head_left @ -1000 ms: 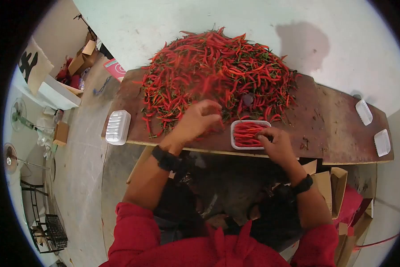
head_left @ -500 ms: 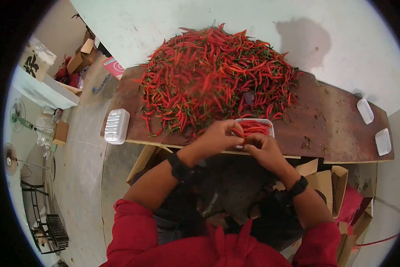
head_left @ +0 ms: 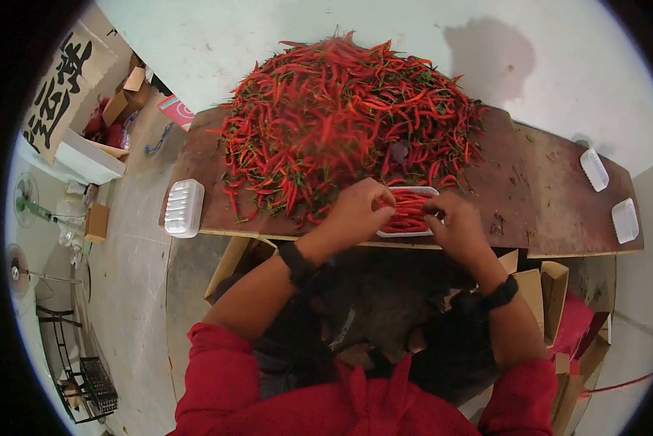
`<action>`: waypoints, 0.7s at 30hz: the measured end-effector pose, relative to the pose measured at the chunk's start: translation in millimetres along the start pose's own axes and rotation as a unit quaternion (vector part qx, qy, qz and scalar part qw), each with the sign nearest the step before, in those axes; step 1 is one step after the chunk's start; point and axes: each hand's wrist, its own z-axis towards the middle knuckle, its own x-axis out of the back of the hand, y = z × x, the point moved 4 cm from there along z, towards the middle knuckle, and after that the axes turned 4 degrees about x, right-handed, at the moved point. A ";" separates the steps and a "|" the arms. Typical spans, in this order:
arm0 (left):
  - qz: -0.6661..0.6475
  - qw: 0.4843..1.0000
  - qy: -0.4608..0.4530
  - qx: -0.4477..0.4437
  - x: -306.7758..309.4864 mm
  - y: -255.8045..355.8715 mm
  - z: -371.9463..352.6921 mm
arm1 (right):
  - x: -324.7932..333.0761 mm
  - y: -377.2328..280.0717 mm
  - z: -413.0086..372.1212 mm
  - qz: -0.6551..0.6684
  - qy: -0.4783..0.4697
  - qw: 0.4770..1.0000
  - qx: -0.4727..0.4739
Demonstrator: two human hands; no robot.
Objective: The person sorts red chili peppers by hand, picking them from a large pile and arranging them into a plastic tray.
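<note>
A white foam tray [head_left: 414, 233] lies at the table's near edge with a layer of long red chilies [head_left: 411, 207] lined up crosswise in it. At the tray's left end my left hand [head_left: 359, 213] has its thumb and forefinger closed around the chilies' ends. My right hand [head_left: 459, 224] is bent over the right end, fingertips pinched at the opposite ends of the chilies. Each wrist wears a black band. Right behind the tray rises a large heap of red chilies with green stems [head_left: 341, 116].
A stack of white foam trays [head_left: 185, 208] stands at the table's left end. Two single trays, one farther back [head_left: 594, 170] and one nearer [head_left: 625, 221], lie at the right. Open cardboard boxes [head_left: 541, 294] sit under the brown tabletop [head_left: 504, 163].
My hands have moved apart from above the tray's front to its two ends. More of the chilies in the tray now shows between them. The view has shifted slightly.
</note>
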 end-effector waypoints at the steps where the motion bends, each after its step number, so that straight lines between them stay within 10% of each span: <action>1: 0.023 1.000 0.015 -0.008 -0.2 -3.1 2.2 | 1.1 4.3 -0.5 -0.020 -0.004 1.000 -0.008; 21: 0.175 0.978 0.015 -0.109 -17.7 -15.2 6.3 | -3.0 26.7 -7.0 -0.134 -0.026 0.991 -0.005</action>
